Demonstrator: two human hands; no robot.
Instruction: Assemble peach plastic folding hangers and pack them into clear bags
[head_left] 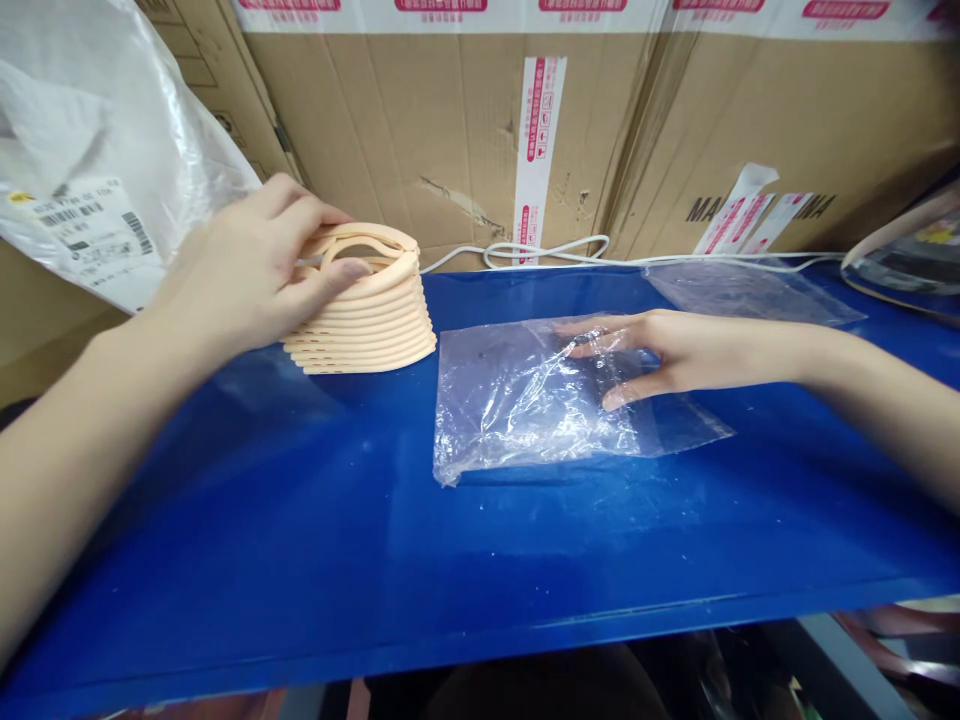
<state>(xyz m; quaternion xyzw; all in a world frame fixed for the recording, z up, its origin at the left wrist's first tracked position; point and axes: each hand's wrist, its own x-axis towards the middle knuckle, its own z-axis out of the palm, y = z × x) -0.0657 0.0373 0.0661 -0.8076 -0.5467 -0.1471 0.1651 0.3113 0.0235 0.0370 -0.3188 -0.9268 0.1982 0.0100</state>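
- While the left hand (262,250) grips a stack of peach-coloured pieces (367,325) at its upper end, its thumb lies across the near side of the top piece and its fingers reach over the far side.
- The stack is left of centre on the blue table (375,550), its layers lying closely 1 above another; whether its base is fully down on the surface, I cannot tell.
- The right hand (660,350) is loosely spread, thumb apart from the fingers, touching a crinkled clear plastic bag (510,400); whether any film covers the fingertips, I cannot tell.
- That bag lies flat just to the right of the stack, and clear film extends from beneath the hand towards the right.
- Behind the right forearm, another clear bag (750,290) lies near the table's back edge.
- A white cord (547,250) loops along that edge, in front of 2 large cardboard boxes (412,130) bearing pink-and-white tape (536,140).
- At upper left, beside the left hand, hangs a whitish plastic sack (82,90) with a printed label (97,235).
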